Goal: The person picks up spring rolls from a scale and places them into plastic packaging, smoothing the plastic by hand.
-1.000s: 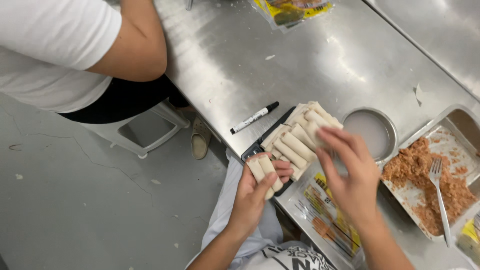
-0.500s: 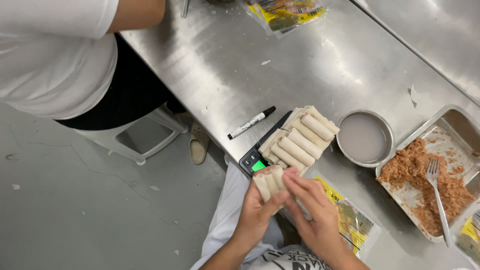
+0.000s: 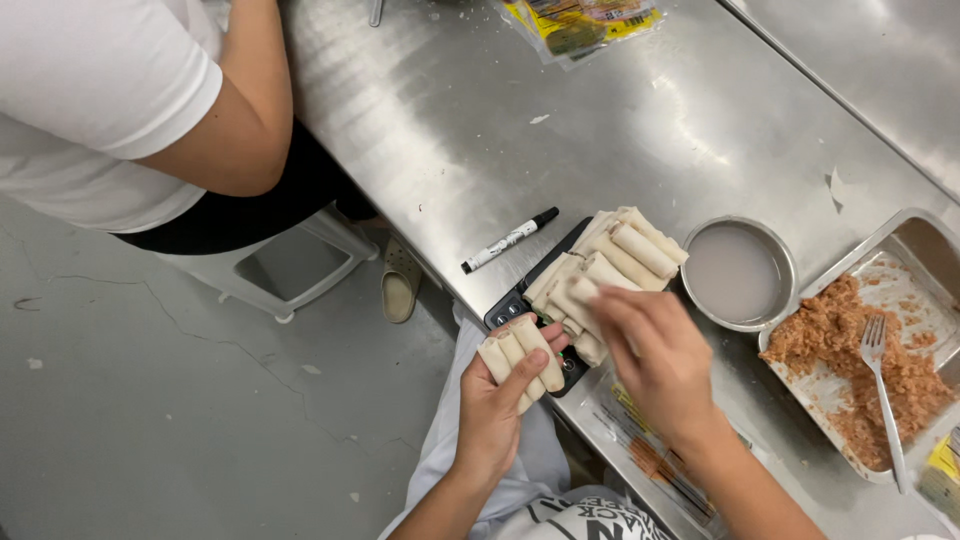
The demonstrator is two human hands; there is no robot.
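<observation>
Left grip (image 3: pixel 497 400) cups rolls (image 3: pixel 520 358) — right grip (image 3: pixel 655 350) pinches one (image 3: pixel 583 290) atop the pile.

Wearer's body, seen from above: both forearms bare, no sleeves in view. Left hand (image 3: pixel 492 405) and right hand (image 3: pixel 655 355) bare, no gloves. Pale bluish-white apron or cloth over the lap. White top at bottom edge, dark printed lettering on it (partly cut off by frame).
</observation>
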